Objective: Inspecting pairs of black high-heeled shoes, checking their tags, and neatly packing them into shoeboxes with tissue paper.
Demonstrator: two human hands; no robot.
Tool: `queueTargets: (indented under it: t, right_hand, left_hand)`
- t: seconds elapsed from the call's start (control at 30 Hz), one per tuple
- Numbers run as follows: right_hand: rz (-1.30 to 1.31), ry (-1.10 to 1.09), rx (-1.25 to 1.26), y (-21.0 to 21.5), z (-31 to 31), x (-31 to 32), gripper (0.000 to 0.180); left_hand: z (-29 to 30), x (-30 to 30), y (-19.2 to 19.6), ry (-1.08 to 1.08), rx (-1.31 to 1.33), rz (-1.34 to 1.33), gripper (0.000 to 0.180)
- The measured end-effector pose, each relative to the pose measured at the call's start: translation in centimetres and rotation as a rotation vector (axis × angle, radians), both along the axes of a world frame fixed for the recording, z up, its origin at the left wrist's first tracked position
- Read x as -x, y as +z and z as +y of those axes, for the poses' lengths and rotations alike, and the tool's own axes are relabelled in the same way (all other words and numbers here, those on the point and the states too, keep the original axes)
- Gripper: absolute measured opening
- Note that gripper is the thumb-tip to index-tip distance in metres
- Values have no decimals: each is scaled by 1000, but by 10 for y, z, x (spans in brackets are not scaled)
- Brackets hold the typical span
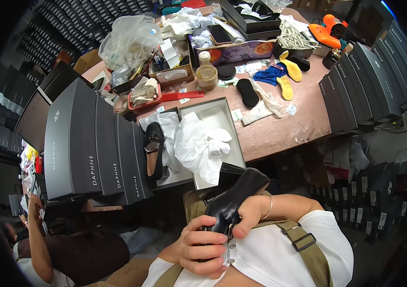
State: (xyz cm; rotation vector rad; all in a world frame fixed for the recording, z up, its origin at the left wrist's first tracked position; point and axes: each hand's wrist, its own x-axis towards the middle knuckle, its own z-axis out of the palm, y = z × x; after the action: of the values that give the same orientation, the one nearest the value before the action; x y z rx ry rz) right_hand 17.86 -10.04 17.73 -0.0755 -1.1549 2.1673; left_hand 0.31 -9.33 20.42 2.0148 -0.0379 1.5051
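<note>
In the head view, the open shoe box (234,138) is lying on the tabletop (299,128), with crumpled white paper (191,143) bulging out of it. On the near side of that box, close to the person's chest, both hands are gripping one black shoe (219,214). The left hand (202,246) is curling its fingers around the front part, while the right hand (251,213) is holding it from the other side, thumb pressing by the metal trim. A matching-looking shoe (154,136) is resting left of the box's paper.

For careful handling, the left hand should probably be steadying the shoe while the right thumb is pressing lightly (leather like that likely marks easily). The heel is pointing toward the box's near right corner, so keeping it clear seems wise; whether they are touching, I cannot tell.
</note>
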Motion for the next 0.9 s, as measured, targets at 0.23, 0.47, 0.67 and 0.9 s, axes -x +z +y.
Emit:
queueTargets:
  t: [0.23,0.47,0.67,0.9]
  right_hand:
    - [-128,-168,746,1,-10,9,44]
    - [-775,-378,-481,19,0,-43,33]
    - [-1737,-804,-1292,-123,114,-82,33]
    - [-1062,-1088,-270,-54,82,-84,13]
  left_hand:
    - [28,1,-23,82,393,-12,35]
    - [105,43,-36,-4,1076,-257,28]
    - [125,16,-96,-436,1486,-21,48]
    - [72,44,-123,-510,1693,-345,85]
